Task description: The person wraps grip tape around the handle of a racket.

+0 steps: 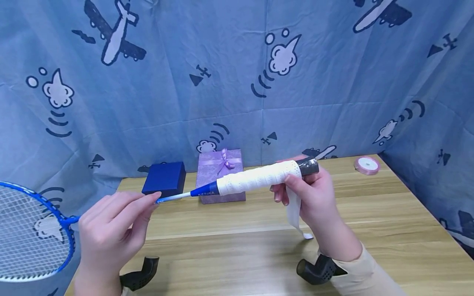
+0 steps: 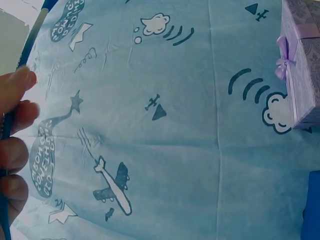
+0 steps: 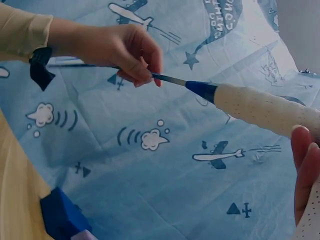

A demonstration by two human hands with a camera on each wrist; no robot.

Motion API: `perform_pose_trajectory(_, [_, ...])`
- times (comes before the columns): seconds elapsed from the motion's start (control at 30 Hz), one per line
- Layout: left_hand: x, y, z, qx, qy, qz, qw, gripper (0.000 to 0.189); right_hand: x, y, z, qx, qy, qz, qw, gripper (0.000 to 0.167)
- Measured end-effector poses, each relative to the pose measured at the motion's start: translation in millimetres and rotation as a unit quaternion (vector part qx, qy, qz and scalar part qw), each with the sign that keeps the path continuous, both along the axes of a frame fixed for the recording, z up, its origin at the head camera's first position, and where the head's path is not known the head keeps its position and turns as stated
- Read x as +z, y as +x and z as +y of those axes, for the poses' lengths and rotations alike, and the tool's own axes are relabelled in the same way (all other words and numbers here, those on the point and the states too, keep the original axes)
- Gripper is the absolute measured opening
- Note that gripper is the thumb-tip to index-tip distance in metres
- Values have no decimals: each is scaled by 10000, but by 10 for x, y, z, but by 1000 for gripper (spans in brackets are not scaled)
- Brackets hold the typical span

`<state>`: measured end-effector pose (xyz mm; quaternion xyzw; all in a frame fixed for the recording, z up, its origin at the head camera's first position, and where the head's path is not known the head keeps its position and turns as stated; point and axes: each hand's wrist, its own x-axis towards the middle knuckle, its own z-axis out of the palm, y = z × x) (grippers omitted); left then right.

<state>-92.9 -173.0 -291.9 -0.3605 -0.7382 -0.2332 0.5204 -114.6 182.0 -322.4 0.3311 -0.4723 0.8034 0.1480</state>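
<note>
A blue badminton racket (image 1: 205, 189) is held up over the table, its strung head at the far left. My left hand (image 1: 112, 230) pinches the thin shaft between thumb and fingers; the right wrist view shows that left hand (image 3: 127, 55) on the shaft too. White perforated grip tape (image 1: 259, 178) winds around most of the handle, and the black butt end (image 1: 308, 166) shows bare. Around the handle's end, my right hand (image 1: 314, 197) pinches the tape with its thumb on top. A loose tail of tape (image 1: 293, 211) hangs below that hand.
Behind the racket on the wooden table (image 1: 370, 213) stand a dark blue box (image 1: 164, 176) and a purple gift box (image 1: 207, 166) with a bow. A pink ribbon spool (image 1: 367, 165) lies at the back right. A blue patterned curtain (image 1: 237, 82) hangs behind.
</note>
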Motion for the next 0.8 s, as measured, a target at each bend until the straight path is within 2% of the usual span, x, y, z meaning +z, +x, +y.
perform_pose_trajectory(0.17, [12, 17, 15, -181, -103, 0, 9998, 32, -7, 7, -33, 52, -102, 11, 9999, 15])
perform_pose_trajectory(0.27, [33, 35, 11, -155, -227, -82, 9996, 32, -8, 4, -20, 223, 71, 94, 9997, 25])
perform_pose_trajectory(0.43, [72, 63, 21, -155, -347, -209, 9991, 36, 7, -15, 26, 771, 191, 397, 9960, 40])
perform_pose_trajectory(0.6, [88, 67, 50, -237, -390, -300, 9985, 39, 18, -22, 43, 968, 31, 499, 9940, 29])
perform_pose_trajectory(0.8, [74, 74, 57, -232, -447, -466, 9976, 40, -3, 3, 20, 594, -150, 143, 9980, 11])
